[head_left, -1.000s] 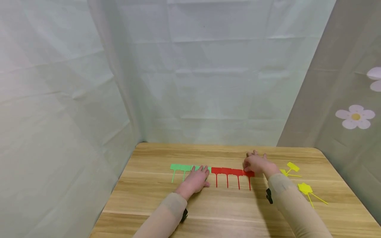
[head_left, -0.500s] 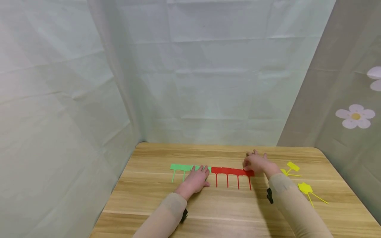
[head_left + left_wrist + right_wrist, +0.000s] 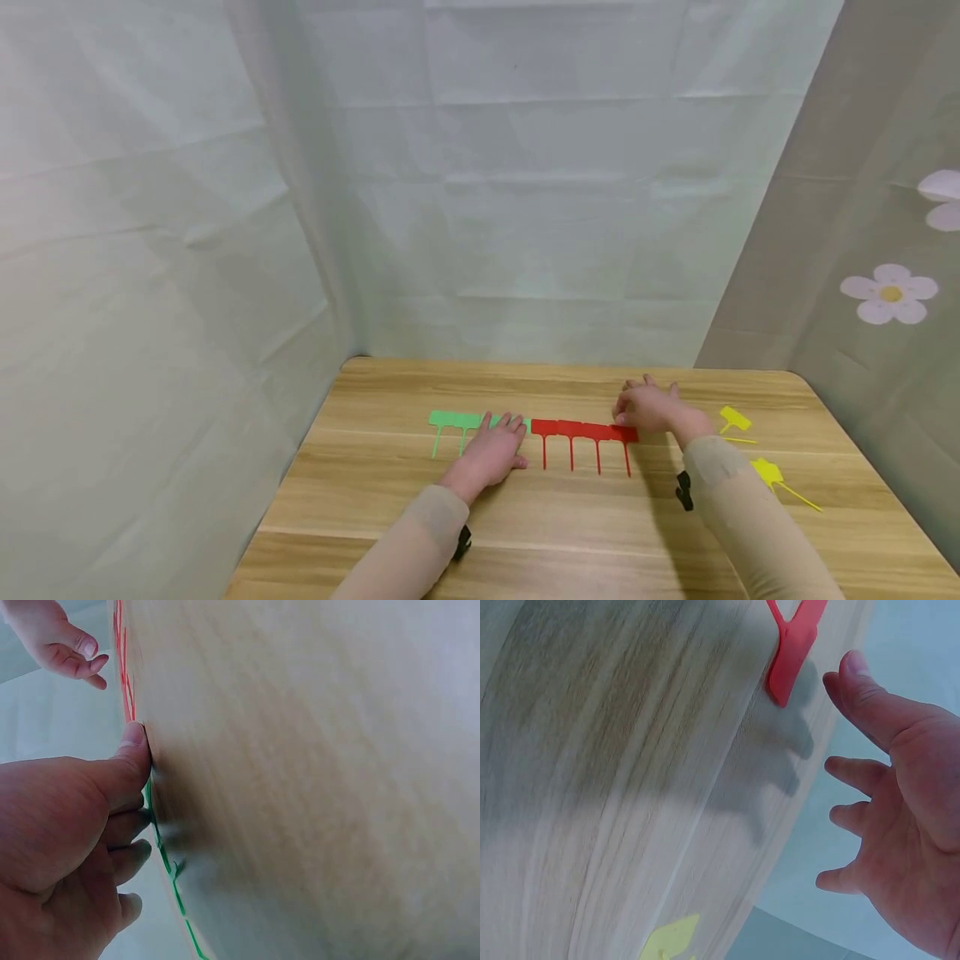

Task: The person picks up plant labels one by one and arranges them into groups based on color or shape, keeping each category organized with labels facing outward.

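Green flat tags with thin stems lie side by side on the table, stems toward me. My left hand rests over the right part of that green row, its fingers spread, hiding some of the tags. A row of red tags continues to the right in line with the green. Just above the right end of the red row is my right hand. In the right wrist view, the end red tag lies apart from that hand, whose thumb and index finger are close together with nothing visible between them.
Yellow tags lie loose at the right: one group farther back, another yellow group nearer, partly behind my right sleeve. The wooden table meets a pale cloth backdrop at the back and both sides.
My right hand has lifted slightly off the end red tag and shifted a little to the right. The last red tags have been nudged closer together. My left hand stays in place.
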Demonstrator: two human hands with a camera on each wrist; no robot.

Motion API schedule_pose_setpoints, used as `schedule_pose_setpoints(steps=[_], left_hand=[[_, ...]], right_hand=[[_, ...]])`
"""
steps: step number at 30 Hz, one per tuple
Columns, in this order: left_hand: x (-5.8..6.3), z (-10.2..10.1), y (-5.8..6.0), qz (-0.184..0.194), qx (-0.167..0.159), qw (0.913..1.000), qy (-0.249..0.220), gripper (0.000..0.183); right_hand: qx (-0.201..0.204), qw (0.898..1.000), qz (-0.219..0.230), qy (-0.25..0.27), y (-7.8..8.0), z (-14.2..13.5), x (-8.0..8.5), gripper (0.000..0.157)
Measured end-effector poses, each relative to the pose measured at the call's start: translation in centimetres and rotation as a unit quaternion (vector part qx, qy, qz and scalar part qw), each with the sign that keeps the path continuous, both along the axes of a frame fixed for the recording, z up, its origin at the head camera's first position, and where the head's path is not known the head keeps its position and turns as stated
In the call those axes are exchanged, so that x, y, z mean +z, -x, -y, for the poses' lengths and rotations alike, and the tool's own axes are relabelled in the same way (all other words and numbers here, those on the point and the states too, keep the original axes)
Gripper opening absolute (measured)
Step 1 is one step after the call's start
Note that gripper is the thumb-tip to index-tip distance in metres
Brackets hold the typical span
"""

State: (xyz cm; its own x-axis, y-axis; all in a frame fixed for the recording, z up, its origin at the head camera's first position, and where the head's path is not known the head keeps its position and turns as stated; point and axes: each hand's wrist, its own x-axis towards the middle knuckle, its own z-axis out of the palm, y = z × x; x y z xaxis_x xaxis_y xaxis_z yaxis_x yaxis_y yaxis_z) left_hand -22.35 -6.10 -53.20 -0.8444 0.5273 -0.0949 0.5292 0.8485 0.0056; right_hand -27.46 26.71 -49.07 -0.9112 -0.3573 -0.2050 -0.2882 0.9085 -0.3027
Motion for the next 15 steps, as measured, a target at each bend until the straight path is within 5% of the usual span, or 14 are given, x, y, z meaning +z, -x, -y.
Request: schedule_pose_setpoints(steps=[15], left_hand=[[0.13,0.31,0.07,-0.020,-0.007,0.9996,-0.018,0.078]], right_hand=[[-0.008,1.000,0.008,0.000,-0.69,-0.27,0.80,0.007]])
